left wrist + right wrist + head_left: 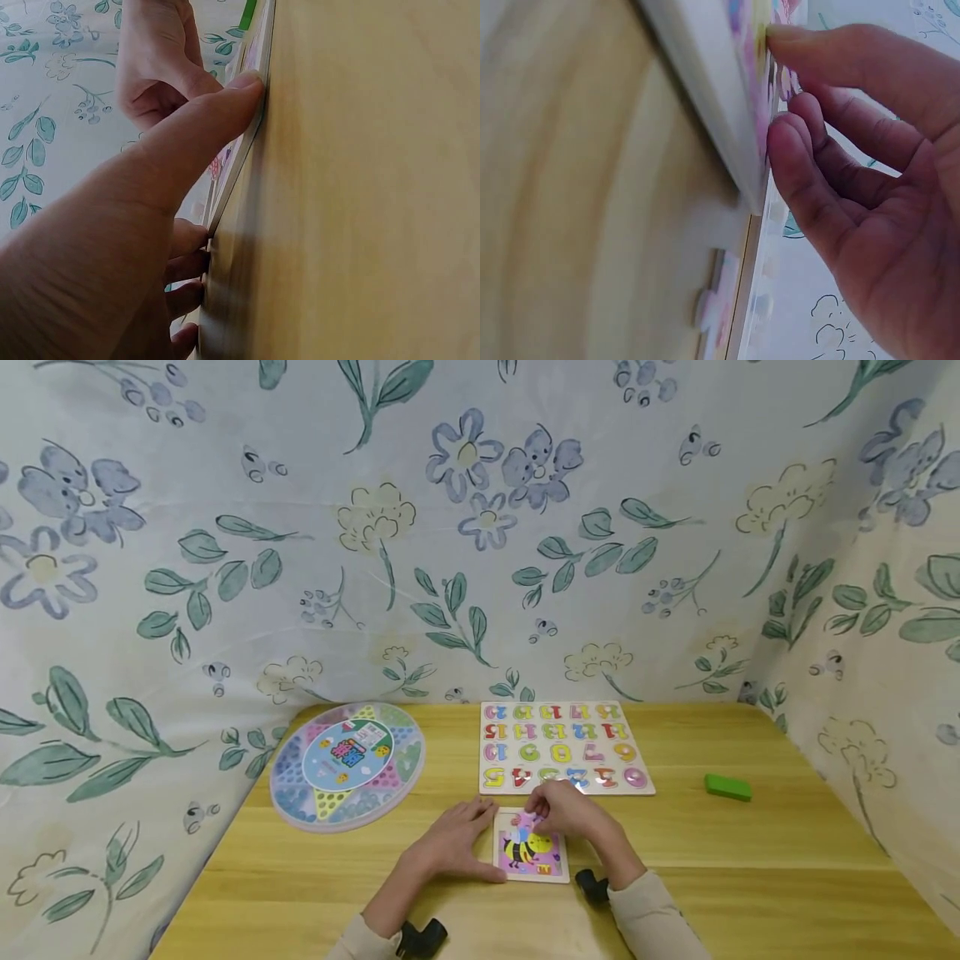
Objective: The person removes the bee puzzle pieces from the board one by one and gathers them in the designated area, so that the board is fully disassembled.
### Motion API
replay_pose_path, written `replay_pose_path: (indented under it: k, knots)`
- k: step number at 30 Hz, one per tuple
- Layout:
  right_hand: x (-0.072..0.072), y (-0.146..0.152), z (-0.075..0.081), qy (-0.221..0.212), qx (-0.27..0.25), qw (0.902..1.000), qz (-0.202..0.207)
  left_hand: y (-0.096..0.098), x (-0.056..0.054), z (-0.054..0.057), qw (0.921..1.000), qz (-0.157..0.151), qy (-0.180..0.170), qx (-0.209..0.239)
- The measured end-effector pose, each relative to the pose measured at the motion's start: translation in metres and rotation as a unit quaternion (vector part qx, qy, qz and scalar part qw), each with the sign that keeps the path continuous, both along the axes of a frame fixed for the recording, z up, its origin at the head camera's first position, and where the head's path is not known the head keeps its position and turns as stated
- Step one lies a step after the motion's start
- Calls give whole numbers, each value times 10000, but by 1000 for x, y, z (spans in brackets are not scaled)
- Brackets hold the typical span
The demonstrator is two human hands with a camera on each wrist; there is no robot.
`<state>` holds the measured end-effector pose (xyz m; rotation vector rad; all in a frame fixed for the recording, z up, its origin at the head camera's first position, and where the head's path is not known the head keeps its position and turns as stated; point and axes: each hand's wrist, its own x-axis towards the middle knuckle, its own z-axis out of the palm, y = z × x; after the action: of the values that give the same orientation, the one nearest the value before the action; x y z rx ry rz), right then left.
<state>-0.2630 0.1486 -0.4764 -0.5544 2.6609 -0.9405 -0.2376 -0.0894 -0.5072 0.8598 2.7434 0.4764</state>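
Note:
A small square jigsaw puzzle (557, 870) with a yellow-and-black bee picture and a pale wooden rim lies on the table. My left hand (455, 841) rests along its left side, thumb stretched onto the near corner and fingertips by the far corner. In the left wrist view the left thumb (202, 124) presses flat on the rim. Over the puzzle's far part, my right hand (572, 814) pinches a pinkish puzzle piece (528, 821). The right wrist view shows the right thumb (832, 49) low over the picture; the fingers partly hide the piece.
Behind the puzzle lies a number board (555, 746). A round, clear-edged game board (347, 766) is at the left and a green block (727, 787) at the right. A loose pink piece (718, 307) rests on the table beyond the puzzle. Patterned cloth (465, 560) rises behind.

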Motion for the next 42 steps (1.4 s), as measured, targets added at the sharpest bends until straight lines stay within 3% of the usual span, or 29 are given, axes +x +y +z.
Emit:
replay_pose_path:
  k: [33, 42]
  knots:
    - [-2, 7, -2, -92, -309, 9995, 26, -2, 0, -2, 10000, -44, 60, -44]
    - [0, 18, -2, 43, -364, 9991, 224, -2, -1, -3, 9999, -52, 96, -15]
